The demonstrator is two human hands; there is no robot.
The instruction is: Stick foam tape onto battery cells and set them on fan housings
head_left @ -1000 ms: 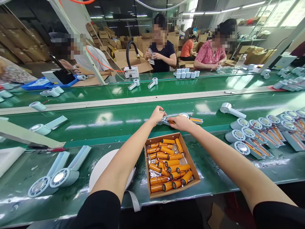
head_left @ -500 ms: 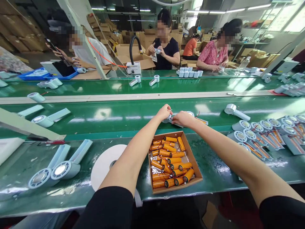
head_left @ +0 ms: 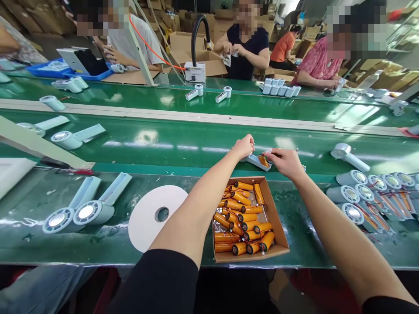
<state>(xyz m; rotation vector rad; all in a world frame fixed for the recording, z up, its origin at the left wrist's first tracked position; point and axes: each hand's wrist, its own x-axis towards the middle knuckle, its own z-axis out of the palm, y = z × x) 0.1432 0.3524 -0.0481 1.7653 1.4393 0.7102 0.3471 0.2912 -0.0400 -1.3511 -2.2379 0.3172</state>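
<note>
My left hand point(head_left: 245, 146) is closed around the round head of a light blue handheld fan housing point(head_left: 251, 159); the head is mostly hidden behind my fingers. Its open handle trough points toward the right front. An orange battery point(head_left: 262, 161) sits in the handle, and the fingertips of my right hand point(head_left: 285, 161) pinch at its far end. Under my forearms, a shallow cardboard box point(head_left: 278, 235) holds many orange batteries point(head_left: 250, 217) with red and black wires.
A white tape roll point(head_left: 144, 218) lies left of the box. Open fan housings point(head_left: 94, 212) rest on the left bench; rows of fan housings with batteries point(head_left: 355, 194) stand right. One fan housing point(head_left: 342, 151) lies on the green belt point(head_left: 170, 131). Co-workers sit across the line.
The view has shifted, lowering the far side. My right hand has moved slightly away from the left, and the handle with the orange battery now shows between them.
</note>
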